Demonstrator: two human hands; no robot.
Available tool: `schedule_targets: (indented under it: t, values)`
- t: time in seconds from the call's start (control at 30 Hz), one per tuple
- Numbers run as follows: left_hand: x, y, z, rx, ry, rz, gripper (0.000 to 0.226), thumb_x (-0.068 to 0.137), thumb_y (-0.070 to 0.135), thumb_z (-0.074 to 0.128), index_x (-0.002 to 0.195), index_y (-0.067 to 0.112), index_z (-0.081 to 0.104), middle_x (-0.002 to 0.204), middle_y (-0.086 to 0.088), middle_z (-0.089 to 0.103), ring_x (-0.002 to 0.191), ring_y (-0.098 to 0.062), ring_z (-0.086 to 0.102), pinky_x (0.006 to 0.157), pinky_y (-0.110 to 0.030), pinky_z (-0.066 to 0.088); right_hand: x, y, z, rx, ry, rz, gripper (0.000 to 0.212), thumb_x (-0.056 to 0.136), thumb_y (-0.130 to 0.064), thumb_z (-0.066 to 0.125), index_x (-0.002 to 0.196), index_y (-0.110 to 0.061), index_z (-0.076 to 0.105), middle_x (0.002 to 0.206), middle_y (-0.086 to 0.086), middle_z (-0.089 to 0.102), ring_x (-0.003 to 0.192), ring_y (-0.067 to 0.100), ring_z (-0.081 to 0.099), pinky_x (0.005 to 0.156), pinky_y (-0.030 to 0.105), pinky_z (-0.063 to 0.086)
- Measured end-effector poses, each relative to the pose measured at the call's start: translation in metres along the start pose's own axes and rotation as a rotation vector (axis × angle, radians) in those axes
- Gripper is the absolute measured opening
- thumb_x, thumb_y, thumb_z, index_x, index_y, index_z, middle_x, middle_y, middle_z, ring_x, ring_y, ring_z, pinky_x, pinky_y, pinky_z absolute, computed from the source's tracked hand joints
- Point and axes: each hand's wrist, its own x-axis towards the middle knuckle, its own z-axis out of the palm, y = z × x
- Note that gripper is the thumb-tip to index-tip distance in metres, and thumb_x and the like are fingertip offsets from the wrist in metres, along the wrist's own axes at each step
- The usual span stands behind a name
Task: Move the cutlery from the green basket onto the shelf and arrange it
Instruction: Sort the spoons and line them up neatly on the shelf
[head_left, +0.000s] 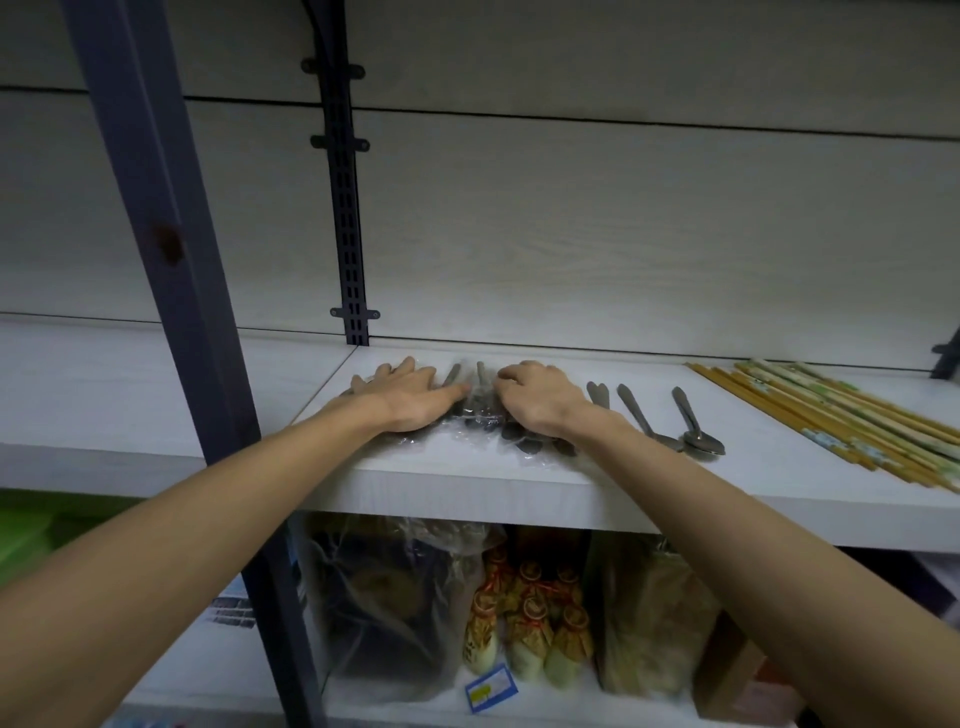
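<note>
Head view: your left hand (410, 397) lies flat and your right hand (537, 397) curls, both pressing wrapped cutlery (480, 410) on the shelf (571, 499); handles point far, between them.

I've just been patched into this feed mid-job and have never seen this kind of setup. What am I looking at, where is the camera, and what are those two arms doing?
There is no machine here. The one picture comes from a wide-angle camera worn on a person's head, looking forward and down, so the two bare arms are that person's own. Both the left hand and the right hand rest palm-down on cutlery wrapped in clear plastic, lying on a pale shelf; neither hand has lifted it. To the right, loose spoons lie side by side, and farther right a row of chopsticks. Below, a lower shelf holds bagged goods and small wrapped bottles. A green shape at the far left may be the basket.
</note>
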Motion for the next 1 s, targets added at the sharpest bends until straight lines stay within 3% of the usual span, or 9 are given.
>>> schedule_targets:
  t: [0.13, 0.2, 0.47, 0.53, 0.63, 0.73, 0.8, 0.9, 1.0]
  values:
    - [-0.009, -0.006, 0.002, -0.009, -0.007, 0.018, 0.08, 0.081, 0.08, 0.019, 0.131, 0.027, 0.051, 0.152, -0.003, 0.039, 0.144, -0.032, 0.027, 0.114, -0.062, 0.021, -0.014, -0.007, 0.009, -0.018, -0.04, 0.026, 0.044, 0.1, -0.038, 0.031, 0.131, -0.018, 0.055, 0.139, 0.014, 0.05, 0.13, 0.039, 0.042, 0.111, 0.051, 0.034]
    - [-0.014, -0.009, 0.001, -0.023, -0.008, 0.013, 0.08, 0.079, 0.08, 0.022, 0.134, 0.028, 0.05, 0.155, -0.002, 0.036, 0.146, -0.033, 0.025, 0.115, -0.062, 0.02, -0.021, -0.012, 0.012, -0.041, -0.036, 0.021, 0.049, 0.101, -0.042, 0.03, 0.137, -0.016, 0.051, 0.142, 0.016, 0.047, 0.132, 0.04, 0.039, 0.112, 0.051, 0.032]
    - [-0.05, -0.009, 0.002, -0.098, 0.12, 0.083, 0.062, 0.097, 0.063, 0.024, 0.142, 0.028, 0.047, 0.162, -0.004, 0.028, 0.152, -0.03, 0.014, 0.119, -0.058, 0.011, -0.041, -0.02, 0.016, -0.027, 0.097, -0.045, 0.048, 0.101, -0.047, 0.032, 0.111, -0.015, 0.067, 0.123, 0.013, 0.056, 0.122, 0.039, 0.046, 0.106, 0.051, 0.038]
    - [-0.055, -0.01, 0.001, -0.129, 0.192, 0.075, 0.06, 0.102, 0.058, 0.021, 0.153, 0.029, 0.037, 0.168, -0.002, 0.016, 0.154, -0.028, 0.01, 0.121, -0.056, 0.008, -0.048, -0.02, 0.013, -0.052, 0.147, -0.04, 0.06, 0.1, -0.059, 0.028, 0.113, -0.019, 0.07, 0.126, 0.009, 0.059, 0.123, 0.036, 0.048, 0.105, 0.054, 0.038]
    - [-0.056, -0.014, 0.001, -0.129, 0.258, 0.077, 0.058, 0.103, 0.058, 0.023, 0.15, 0.031, 0.042, 0.168, -0.002, 0.017, 0.154, -0.028, 0.013, 0.122, -0.056, 0.01, -0.052, -0.015, 0.009, -0.067, 0.098, -0.01, 0.083, 0.088, -0.08, 0.02, 0.12, -0.02, 0.067, 0.131, 0.009, 0.06, 0.123, 0.036, 0.051, 0.103, 0.056, 0.04]
    - [-0.051, -0.019, 0.001, -0.083, 0.161, 0.082, 0.061, 0.101, 0.064, 0.02, 0.139, 0.03, 0.054, 0.156, 0.001, 0.039, 0.147, -0.03, 0.028, 0.118, -0.058, 0.019, -0.051, -0.011, 0.009, -0.152, 0.009, 0.003, 0.085, 0.083, -0.084, 0.026, 0.126, -0.019, 0.06, 0.136, 0.012, 0.055, 0.125, 0.038, 0.048, 0.105, 0.056, 0.039]
    - [-0.045, -0.018, -0.001, -0.068, 0.082, 0.05, 0.068, 0.098, 0.069, 0.016, 0.141, 0.03, 0.051, 0.153, 0.001, 0.041, 0.144, -0.03, 0.031, 0.116, -0.059, 0.021, -0.048, -0.012, 0.009, -0.167, -0.02, 0.009, 0.082, 0.086, -0.08, 0.028, 0.133, -0.018, 0.055, 0.141, 0.013, 0.051, 0.129, 0.038, 0.046, 0.108, 0.057, 0.036]
    - [-0.032, -0.015, -0.008, -0.006, 0.064, 0.01, 0.078, 0.094, 0.076, 0.013, 0.146, 0.029, 0.046, 0.158, -0.005, 0.035, 0.149, -0.031, 0.023, 0.119, -0.062, 0.015, -0.041, -0.02, 0.007, -0.134, -0.037, 0.029, 0.073, 0.091, -0.07, 0.033, 0.138, -0.018, 0.052, 0.145, 0.013, 0.047, 0.133, 0.037, 0.041, 0.11, 0.056, 0.034]
    - [-0.025, -0.01, -0.011, 0.033, 0.05, 0.016, 0.081, 0.095, 0.076, 0.014, 0.158, 0.027, 0.028, 0.169, -0.005, 0.011, 0.155, -0.03, 0.004, 0.123, -0.058, 0.002, -0.032, -0.026, 0.003, -0.061, -0.031, 0.067, 0.065, 0.092, -0.065, 0.034, 0.137, -0.022, 0.052, 0.145, 0.009, 0.047, 0.134, 0.036, 0.04, 0.108, 0.053, 0.034]
